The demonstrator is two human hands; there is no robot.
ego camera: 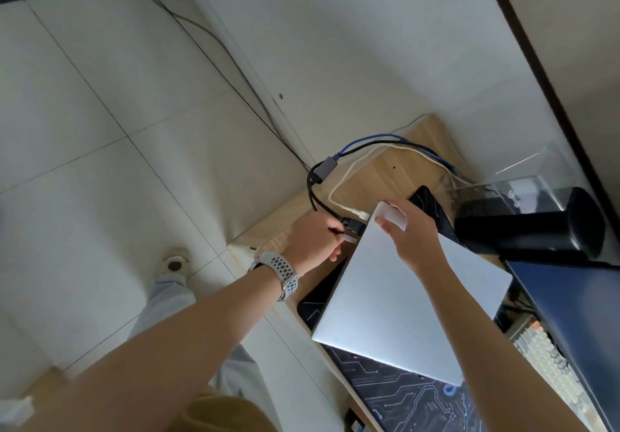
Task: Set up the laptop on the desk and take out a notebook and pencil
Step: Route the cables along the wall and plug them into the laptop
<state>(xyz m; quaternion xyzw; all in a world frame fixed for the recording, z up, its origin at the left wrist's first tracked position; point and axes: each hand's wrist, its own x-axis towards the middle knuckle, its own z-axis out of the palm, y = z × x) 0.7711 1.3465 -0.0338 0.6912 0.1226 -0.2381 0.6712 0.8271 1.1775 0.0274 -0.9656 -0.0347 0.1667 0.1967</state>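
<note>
Pale floor tiles [100,129] fill my view from nine o'clock to eleven, a slippered foot [174,262] showing at eight. Moving right, my left hand [313,238], a grey perforated watch [280,272] on its wrist, has its grip curled round a black cable plug [350,225] just beside the laptop's far corner. Black, white and blue cables [369,144] loop across the wooden worktop [396,170] at one o'clock, joining a small grey adapter [327,165]. At centre right the silver laptop [396,297], lid closed, lies tilted on a dark circuit-patterned mat [402,394] on the worktop. My right hand [416,230] grips its far corner, thumb on the lid, fingers over the edge. Further right, at three o'clock, sit a black speaker [530,227], a clear plastic box [523,176], a dark monitor [577,324] and a pale keyboard [543,361].
</note>
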